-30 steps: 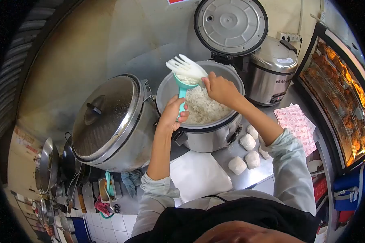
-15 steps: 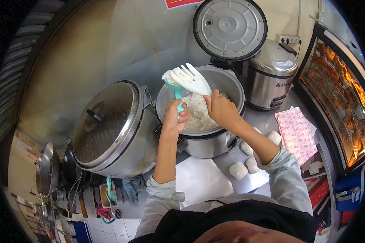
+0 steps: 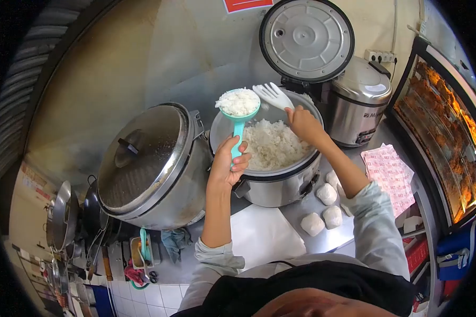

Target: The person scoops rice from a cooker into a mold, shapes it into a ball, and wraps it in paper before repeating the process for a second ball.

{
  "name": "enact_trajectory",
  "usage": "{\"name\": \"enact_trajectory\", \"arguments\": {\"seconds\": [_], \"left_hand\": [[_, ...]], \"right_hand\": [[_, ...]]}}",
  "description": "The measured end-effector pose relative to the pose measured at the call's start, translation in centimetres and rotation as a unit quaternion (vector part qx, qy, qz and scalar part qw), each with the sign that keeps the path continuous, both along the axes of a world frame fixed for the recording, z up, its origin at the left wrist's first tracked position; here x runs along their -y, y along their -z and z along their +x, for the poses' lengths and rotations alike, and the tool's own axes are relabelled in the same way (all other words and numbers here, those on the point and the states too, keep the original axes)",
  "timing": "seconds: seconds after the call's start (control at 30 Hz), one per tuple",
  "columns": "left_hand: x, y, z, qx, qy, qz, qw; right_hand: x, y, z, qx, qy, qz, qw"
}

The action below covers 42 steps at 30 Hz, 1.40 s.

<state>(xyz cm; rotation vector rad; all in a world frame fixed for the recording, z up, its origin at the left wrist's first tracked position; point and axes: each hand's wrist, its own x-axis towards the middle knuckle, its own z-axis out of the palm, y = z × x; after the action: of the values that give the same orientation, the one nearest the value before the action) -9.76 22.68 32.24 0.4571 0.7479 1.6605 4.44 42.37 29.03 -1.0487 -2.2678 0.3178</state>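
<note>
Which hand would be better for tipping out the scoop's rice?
Probably the left hand: it grips the scoop, heaped with rice, by its handle. The right hand holds the paddle.

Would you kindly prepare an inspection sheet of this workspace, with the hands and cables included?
Surface: metal counter, partly covered by white paper and pale rounded bundles.
Job's things: open cooker holding rice; turquoise scoop, heaped with rice; white pronged paddle.
Clutter: pink printed papers at right; blue-grey cloth at lower left.
Left hand: gripping the scoop's handle.
Right hand: gripping the paddle.
Cables: dark cord at the wall socket strip.
Surroundings: large lidded pot at left; closed cooker and lit display case at right.
</note>
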Motion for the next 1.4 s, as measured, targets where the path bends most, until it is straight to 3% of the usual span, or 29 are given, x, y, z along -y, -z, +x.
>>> {"name": "enact_trajectory", "arguments": {"seconds": [0.17, 0.23, 0.27, 0.37, 0.47, 0.53, 0.6, 0.67, 0.73, 0.8, 0.87, 0.93, 1.0, 1.03, 1.07, 1.1, 1.13, 1.17, 1.2, 1.23, 1.27, 1.33, 1.4], "left_hand": [[0.5, 1.2, -0.7, -0.003, -0.044, -0.055, 0.998], [0.6, 1.3, -0.3, -0.021, -0.029, -0.057, 0.998], [0.8, 1.3, 0.0, -0.043, -0.014, -0.058, 0.997], [0.9, 1.1, 1.6, -0.094, -0.031, -0.093, 0.991], [1.0, 1.5, 1.9, -0.083, 0.002, -0.08, 0.993], [1.3, 1.6, 2.2, -0.048, 0.016, -0.079, 0.996], [2.1, 1.6, 2.3, 0.089, 0.073, -0.049, 0.992], [3.4, 2.2, 2.0, 0.144, 0.081, -0.043, 0.985], [5.8, 2.7, 2.0, 0.183, 0.12, 0.044, 0.975], [8.8, 3.2, 2.6, 0.185, 0.084, 0.046, 0.978], [12.5, 3.7, 3.5, 0.173, 0.036, 0.027, 0.984], [15.8, 6.1, 4.2, 0.198, 0.016, 0.007, 0.98], [18.9, 7.9, 5.9, 0.097, -0.154, -0.07, 0.981], [20.2, 9.4, 6.8, 0.065, -0.212, -0.071, 0.973], [20.9, 10.7, 7.6, 0.069, -0.214, -0.075, 0.972], [21.4, 11.9, 8.3, -0.026, -0.28, -0.129, 0.951], [22.1, 13.6, 8.8, -0.121, -0.341, -0.182, 0.914], [23.5, 16.6, 8.7, -0.205, -0.316, -0.2, 0.905], [23.9, 19.7, 8.7, -0.202, -0.314, -0.204, 0.905], [24.2, 22.7, 8.9, -0.453, -0.316, -0.196, 0.81], [24.3, 24.9, 9.2, -0.671, -0.294, -0.172, 0.658], [24.4, 27.5, 11.1, -0.79, -0.135, -0.235, 0.55], [24.8, 29.6, 12.1, -0.789, -0.108, -0.226, 0.561]], "right_hand": [[3.1, -1.8, 1.8, -0.063, -0.051, -0.036, 0.996], [6.2, -3.1, 1.9, 0.012, -0.086, 0.097, 0.991], [6.8, -3.1, 1.5, 0.017, -0.088, 0.093, 0.992], [7.0, -3.3, 0.3, 0.021, -0.112, 0.258, 0.959], [5.1, -4.6, -1.3, 0.038, -0.075, 0.276, 0.957], [3.3, -6.3, -1.7, 0.065, -0.048, 0.169, 0.982], [1.3, -7.1, -1.7, 0.13, -0.017, -0.011, 0.991], [-0.4, -5.9, -1.0, 0.211, -0.022, -0.054, 0.976], [-0.5, -4.0, -0.4, 0.311, -0.037, -0.048, 0.949], [1.3, -4.0, 0.6, 0.381, -0.079, -0.141, 0.91], [-0.1, -0.4, 0.6, 0.387, -0.122, -0.015, 0.914], [-0.8, 1.9, 0.8, 0.354, -0.126, 0.219, 0.9], [2.0, 0.0, 3.2, 0.172, -0.123, 0.296, 0.931], [2.7, -0.3, 3.9, 0.177, -0.128, 0.29, 0.932], [3.0, -0.5, 4.5, 0.076, -0.159, 0.296, 0.939], [3.3, -0.7, 5.1, -0.026, -0.186, 0.299, 0.936], [3.7, -0.8, 5.8, -0.023, -0.189, 0.295, 0.936], [4.3, -0.9, 6.5, -0.075, -0.182, 0.254, 0.947], [5.1, -0.8, 7.2, -0.126, -0.173, 0.212, 0.954], [6.3, -0.5, 7.9, -0.143, -0.124, 0.163, 0.968], [7.2, 0.2, 8.3, -0.139, -0.124, 0.161, 0.969], [8.9, 2.2, 9.0, -0.22, -0.093, 0.109, 0.965], [11.2, 3.9, 9.4, -0.242, -0.099, 0.093, 0.961]]}}
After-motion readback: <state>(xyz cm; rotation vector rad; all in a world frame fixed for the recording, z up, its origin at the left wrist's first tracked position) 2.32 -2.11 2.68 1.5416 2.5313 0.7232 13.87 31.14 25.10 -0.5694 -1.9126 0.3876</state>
